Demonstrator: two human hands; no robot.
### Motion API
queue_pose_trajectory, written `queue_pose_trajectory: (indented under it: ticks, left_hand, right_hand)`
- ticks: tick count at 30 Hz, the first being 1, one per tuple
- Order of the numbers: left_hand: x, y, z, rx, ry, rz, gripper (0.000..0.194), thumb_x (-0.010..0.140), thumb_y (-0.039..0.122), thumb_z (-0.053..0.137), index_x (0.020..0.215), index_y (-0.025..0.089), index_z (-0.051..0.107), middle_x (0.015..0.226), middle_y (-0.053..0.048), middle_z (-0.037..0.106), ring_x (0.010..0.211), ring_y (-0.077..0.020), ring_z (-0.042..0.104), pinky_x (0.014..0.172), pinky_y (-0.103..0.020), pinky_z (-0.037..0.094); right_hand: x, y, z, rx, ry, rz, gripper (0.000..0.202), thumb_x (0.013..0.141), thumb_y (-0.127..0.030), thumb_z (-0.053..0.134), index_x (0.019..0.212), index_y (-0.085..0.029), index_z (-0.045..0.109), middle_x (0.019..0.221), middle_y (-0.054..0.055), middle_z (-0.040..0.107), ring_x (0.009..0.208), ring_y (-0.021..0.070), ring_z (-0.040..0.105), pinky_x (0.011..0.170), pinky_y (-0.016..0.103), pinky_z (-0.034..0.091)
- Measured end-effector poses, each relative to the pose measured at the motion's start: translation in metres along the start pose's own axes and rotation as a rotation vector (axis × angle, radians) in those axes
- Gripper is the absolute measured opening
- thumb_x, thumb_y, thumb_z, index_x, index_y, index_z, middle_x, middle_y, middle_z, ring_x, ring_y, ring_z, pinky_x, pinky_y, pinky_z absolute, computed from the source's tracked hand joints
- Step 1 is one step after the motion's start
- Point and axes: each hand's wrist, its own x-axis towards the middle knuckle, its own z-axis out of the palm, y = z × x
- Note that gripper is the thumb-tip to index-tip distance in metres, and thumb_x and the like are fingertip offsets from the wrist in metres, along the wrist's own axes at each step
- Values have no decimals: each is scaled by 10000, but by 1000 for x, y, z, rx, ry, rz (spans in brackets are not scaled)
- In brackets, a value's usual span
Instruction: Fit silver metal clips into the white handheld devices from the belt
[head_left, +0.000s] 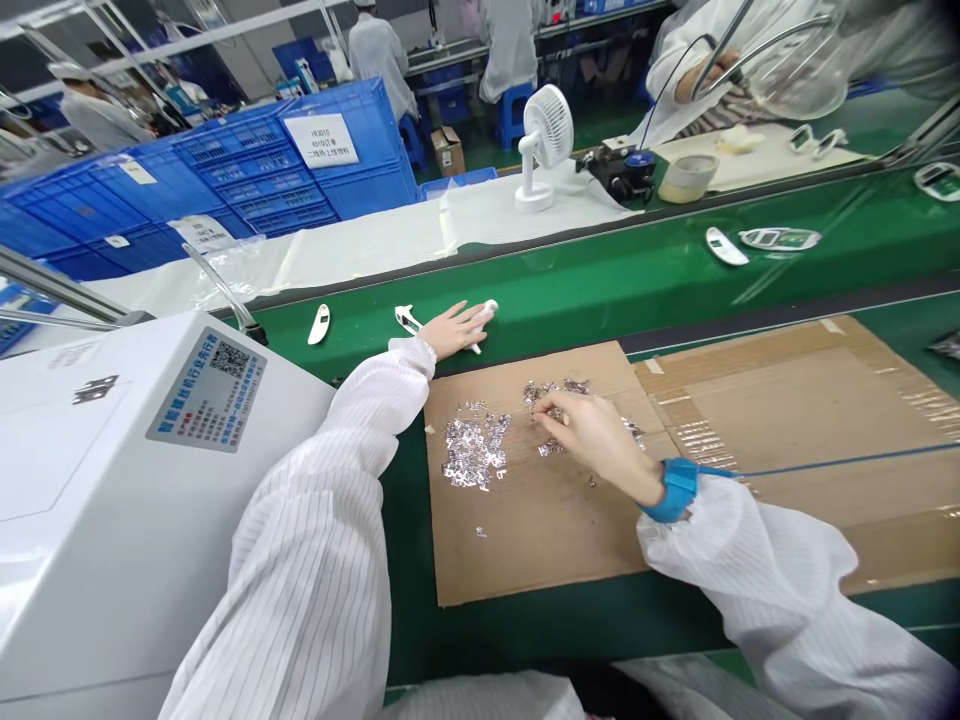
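Note:
My left hand [454,332] reaches across to the green conveyor belt, its fingers closed over a white plastic housing [489,308] that shows at the fingertips and under the palm. Just left of it lies another white plastic piece [406,318] with an opening in it. My right hand [581,428], with a blue band at the wrist, is over a pile of small shiny metal parts [553,450] on a cardboard sheet [517,560]. Thumb and forefinger pinch together; what sits between them is too small to make out. A second pile of metal parts [474,450] lies to the left.
A white machine [97,480] stands close on my left. White oval shells [319,324] and a shell with a circuit board [780,239] lie on the belt. Beyond are a white fan [546,130], a tape roll [688,178], blue crates [255,165] and co-workers [379,55].

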Motion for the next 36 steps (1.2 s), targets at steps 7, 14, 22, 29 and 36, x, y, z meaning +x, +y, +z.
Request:
queue_pose_trajectory:
  ticks: [7,14,22,29,36]
  left_hand:
    - [7,55,8,-935,763,-354,104,929,202,509,980,166,592,965,-90,668,992,-202,650,999,-370,456]
    - [-33,146,17,-1956,649,-498,306,967,443,510,952,149,593,564,39,411,397,-63,351,387,-173,316]
    - [-78,223,71,-2052,539,-502,320,1002,244,469,1280,133,581,1104,-139,702,913,-176,726,731,-235,585]
    - [-85,241,88,-2172,546,-518,468,1015,269,453,1475,181,453,1161,-137,707,781,-123,724,634,-174,548]
    - [-87,248,87,-2157,591,-534,461,1009,260,472,1466,197,468,1178,-134,704,863,-148,731,760,-220,553]
  right_hand:
    - [-7,7,-25,407,247,15,150,811,-317,682,891,-201,732,774,17,741,611,141,628,579,275,466]
    - [-13,4,-55,783,199,111,269,647,-384,837,803,-178,763,531,-26,627,381,74,441,362,217,310]
    - [-26,-21,-46,608,261,-79,69,760,-268,774,820,-235,785,810,27,751,605,134,615,528,278,475]
    - [-33,-22,-30,437,284,-339,102,849,-166,706,901,-229,766,933,38,759,902,199,693,762,342,541]
    - [-39,-23,-31,229,304,-446,108,885,-158,670,943,-186,757,917,52,738,829,177,680,703,321,528]
